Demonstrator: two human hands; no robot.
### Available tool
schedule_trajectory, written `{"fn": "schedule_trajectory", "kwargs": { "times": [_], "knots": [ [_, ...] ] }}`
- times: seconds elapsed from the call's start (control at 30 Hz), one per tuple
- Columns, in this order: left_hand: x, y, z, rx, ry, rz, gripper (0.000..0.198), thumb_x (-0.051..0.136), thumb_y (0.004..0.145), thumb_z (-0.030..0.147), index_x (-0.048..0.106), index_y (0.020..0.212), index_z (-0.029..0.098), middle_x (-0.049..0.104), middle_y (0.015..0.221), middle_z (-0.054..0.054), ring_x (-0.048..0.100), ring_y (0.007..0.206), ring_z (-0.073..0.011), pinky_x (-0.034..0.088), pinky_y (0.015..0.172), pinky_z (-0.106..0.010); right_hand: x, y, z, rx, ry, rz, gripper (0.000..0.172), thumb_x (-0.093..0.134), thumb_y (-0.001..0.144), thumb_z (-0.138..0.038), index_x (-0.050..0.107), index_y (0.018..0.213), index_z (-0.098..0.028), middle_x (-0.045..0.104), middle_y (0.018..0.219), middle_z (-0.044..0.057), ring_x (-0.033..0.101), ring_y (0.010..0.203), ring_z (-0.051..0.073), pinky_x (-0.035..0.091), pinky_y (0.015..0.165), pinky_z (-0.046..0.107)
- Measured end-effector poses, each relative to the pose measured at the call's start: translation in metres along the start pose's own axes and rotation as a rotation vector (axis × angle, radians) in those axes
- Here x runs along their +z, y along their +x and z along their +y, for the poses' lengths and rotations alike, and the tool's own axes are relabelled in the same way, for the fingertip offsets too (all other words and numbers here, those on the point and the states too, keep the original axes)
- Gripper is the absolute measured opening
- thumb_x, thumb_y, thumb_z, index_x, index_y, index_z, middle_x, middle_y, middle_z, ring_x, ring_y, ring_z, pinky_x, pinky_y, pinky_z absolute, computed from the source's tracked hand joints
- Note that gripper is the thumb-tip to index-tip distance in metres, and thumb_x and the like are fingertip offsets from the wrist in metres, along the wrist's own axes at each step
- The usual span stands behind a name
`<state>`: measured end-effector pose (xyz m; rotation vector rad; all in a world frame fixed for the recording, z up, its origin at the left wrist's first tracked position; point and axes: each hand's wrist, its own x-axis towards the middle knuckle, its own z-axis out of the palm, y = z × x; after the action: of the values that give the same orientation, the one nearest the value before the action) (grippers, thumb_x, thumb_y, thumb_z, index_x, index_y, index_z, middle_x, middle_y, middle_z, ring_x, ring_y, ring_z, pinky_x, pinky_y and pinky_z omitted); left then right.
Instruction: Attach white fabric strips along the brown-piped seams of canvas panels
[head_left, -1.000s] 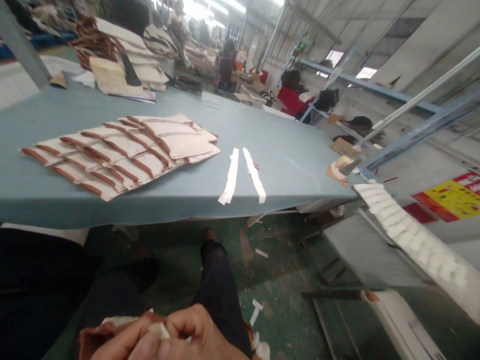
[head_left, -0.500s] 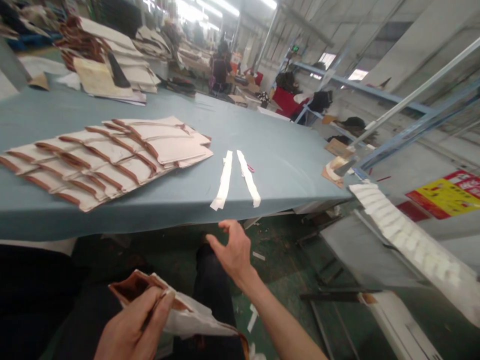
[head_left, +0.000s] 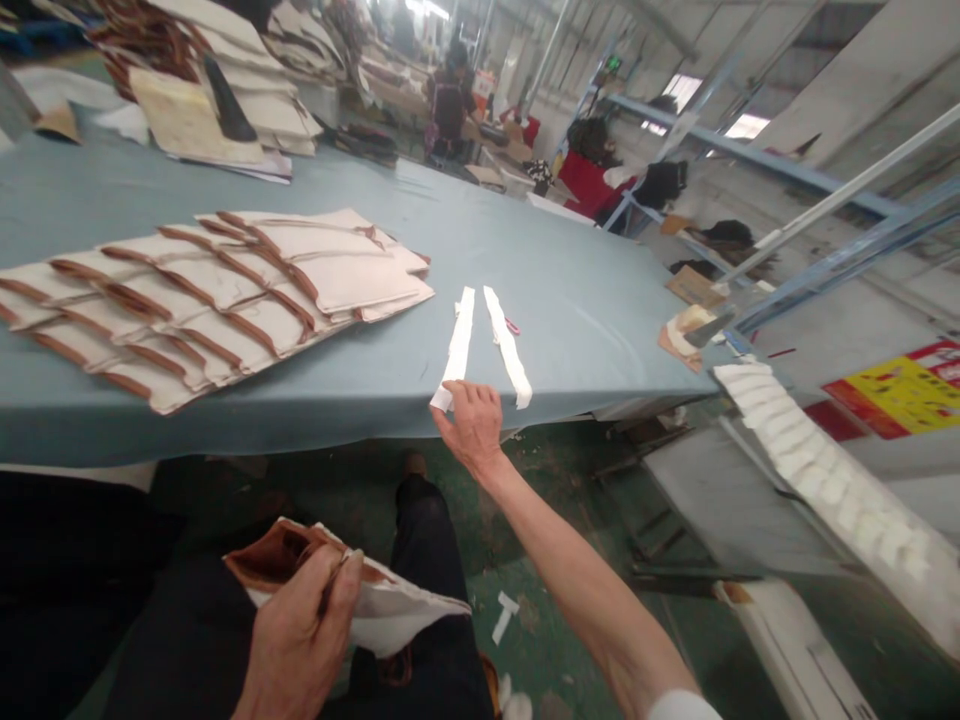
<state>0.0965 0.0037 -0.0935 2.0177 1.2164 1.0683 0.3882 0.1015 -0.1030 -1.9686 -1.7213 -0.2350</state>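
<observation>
My left hand (head_left: 304, 625) is closed on the edge of a white fabric pouch (head_left: 390, 610) with a brown lining. The pouch's brown mouth gapes to the left, and its body lies over my leg. At the table's front edge, my right hand (head_left: 476, 425) pinches the near end of a white strip (head_left: 461, 335), thumb below and fingers on top. A second white strip (head_left: 508, 350) lies just to the right, with a small pink-red object (head_left: 513, 326) beside it. Left of the strips, overlapping white pieces with brown edges (head_left: 225, 300) are spread in rows.
The blue-green covered table (head_left: 585, 300) spans the view. Stacked white and brown pieces (head_left: 255, 80) stand at its back left. To the right, a board (head_left: 847, 490) carries a row of white pieces. Paper scraps (head_left: 504, 615) litter the floor. A person (head_left: 448, 105) is far back.
My right hand has moved forward and up from below the table edge and closed on the left strip's near end. My left hand still holds the pouch. The camera view has tipped slightly downward.
</observation>
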Motion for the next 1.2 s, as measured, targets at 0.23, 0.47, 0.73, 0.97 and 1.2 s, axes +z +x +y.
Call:
{"fn": "schedule_trajectory", "kwargs": {
  "times": [0.23, 0.47, 0.73, 0.97, 1.2],
  "knots": [
    [0.003, 0.021, -0.01, 0.002, -0.004, 0.0, 0.036, 0.053, 0.104, 0.035, 0.06, 0.071, 0.025, 0.06, 0.057, 0.005, 0.06, 0.049, -0.0129, 0.049, 0.056, -0.022, -0.004, 0.005, 0.0, 0.143, 0.133, 0.015, 0.019, 0.059, 0.106, -0.029, 0.076, 0.102, -0.02, 0.083, 0.107, 0.012, 0.069, 0.103, 0.028, 0.042, 0.104, 0.042],
    [0.01, 0.037, -0.02, -0.166, 0.089, 0.036, 0.024, 0.06, 0.098, 0.046, 0.058, 0.083, 0.027, 0.07, 0.064, 0.003, 0.073, 0.057, -0.0198, 0.053, 0.057, -0.027, -0.013, 0.03, 0.01, 0.394, 0.413, -0.036, 0.029, 0.052, 0.104, -0.043, 0.072, 0.094, -0.023, 0.079, 0.084, 0.004, 0.073, 0.08, 0.024, 0.051, 0.077, 0.033],
    [0.01, 0.095, -0.01, -0.161, 0.209, -0.173, 0.044, 0.05, 0.103, 0.052, 0.065, 0.129, 0.021, 0.077, 0.076, 0.001, 0.082, 0.074, -0.0258, 0.058, 0.069, -0.032, 0.001, 0.061, -0.013, 0.491, 0.835, -0.084, 0.023, 0.064, 0.098, -0.043, 0.069, 0.09, -0.022, 0.078, 0.082, 0.0, 0.078, 0.082, 0.02, 0.058, 0.077, 0.028],
    [0.038, 0.161, 0.034, -0.026, 0.418, -0.483, 0.053, 0.049, 0.109, 0.037, 0.053, 0.158, 0.018, 0.085, 0.101, -0.011, 0.083, 0.101, -0.0347, 0.059, 0.084, -0.038, 0.003, 0.073, 0.0, 0.672, 1.064, -0.096, 0.022, 0.065, 0.107, -0.035, 0.069, 0.094, -0.017, 0.077, 0.084, -0.001, 0.074, 0.073, 0.013, 0.062, 0.076, 0.027],
    [0.073, 0.188, 0.037, 0.015, 0.6, -0.662, 0.058, 0.05, 0.109, 0.028, 0.046, 0.166, 0.017, 0.083, 0.115, -0.023, 0.082, 0.108, -0.0414, 0.062, 0.091, -0.047, 0.003, 0.078, 0.006, 0.786, 1.118, -0.141, 0.026, 0.07, 0.109, -0.039, 0.072, 0.115, -0.014, 0.076, 0.102, 0.004, 0.074, 0.081, 0.015, 0.065, 0.073, 0.031]
  ]
}}
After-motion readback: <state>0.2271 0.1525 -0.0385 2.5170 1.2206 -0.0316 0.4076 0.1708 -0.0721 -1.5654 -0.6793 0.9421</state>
